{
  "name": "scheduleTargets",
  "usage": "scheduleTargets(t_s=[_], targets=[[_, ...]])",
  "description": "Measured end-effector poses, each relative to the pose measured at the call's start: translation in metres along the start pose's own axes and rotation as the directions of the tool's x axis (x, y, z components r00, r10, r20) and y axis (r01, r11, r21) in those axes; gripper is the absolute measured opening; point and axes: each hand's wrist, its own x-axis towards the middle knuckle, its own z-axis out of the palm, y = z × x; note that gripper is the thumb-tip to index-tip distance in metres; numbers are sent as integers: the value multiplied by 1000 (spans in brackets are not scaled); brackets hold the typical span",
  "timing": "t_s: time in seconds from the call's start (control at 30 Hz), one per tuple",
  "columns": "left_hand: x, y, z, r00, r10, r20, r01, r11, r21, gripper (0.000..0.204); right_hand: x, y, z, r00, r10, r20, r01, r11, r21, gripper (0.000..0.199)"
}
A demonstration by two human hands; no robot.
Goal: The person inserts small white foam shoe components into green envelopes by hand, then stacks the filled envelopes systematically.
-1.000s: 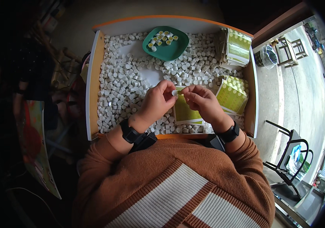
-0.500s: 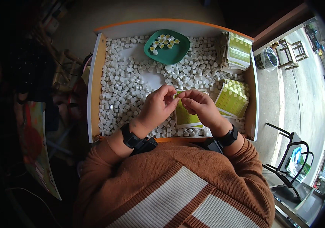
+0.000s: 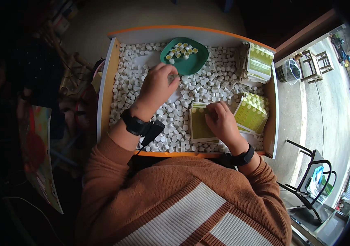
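Now both hands work over a tabletop (image 3: 108,82) strewn with small white caps (image 3: 134,86).
Left hand (image 3: 156,88) pinches one cap beside the green dish (image 3: 195,65); right hand (image 3: 220,121) presses flat on a yellow-green label sheet (image 3: 198,127), grip closed on nothing. Two more label stacks (image 3: 259,61) lie beyond it.

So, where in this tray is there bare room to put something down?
Little. One bare white patch lies under the left hand, between the green dish and the green sheet stack. A small one lies left of the dish. Elsewhere white caps crowd the tray.
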Motion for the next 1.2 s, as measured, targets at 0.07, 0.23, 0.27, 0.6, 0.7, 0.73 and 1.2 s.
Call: scheduleTargets(t_s=[0.07, 0.23, 0.27, 0.6, 0.7, 0.73, 1.2], targets=[[-25, -9, 0, 962, -86, 259, 54, 990, 127, 23, 0, 2, -2, 1000, -8, 14, 8, 1000, -11, 21], [-52, -16, -1, 956, -106, 275, 19, 954, 299, 21, 0, -1, -3, 997, -69, 20, 70, 997, -38, 19], [-51, -13, -2, 951, -100, 292, 5, 951, 310, 20, 0, -1, -3, 997, -69, 20, 70, 997, -38, 19], [-39, -8, 14, 940, -3, 342, -129, 922, 364, 15, -2, -3, -11, 998, -66, -13, 64, 993, -98, 21], [-40, -6, 16, 964, 31, 265, -125, 930, 345, 13, 2, -1, -12, 998, -68, -13, 65, 988, -138, 23], [-39, -3, 17, 973, 49, 226, -125, 934, 336, 12, 4, 0, -11, 997, -71, -9, 69, 985, -158, 24], [-68, 37, 44, 829, -197, 523, 490, 707, -510, 16, 4, 6, -3, 991, -132, -16, 125, 968, -219, 19]])
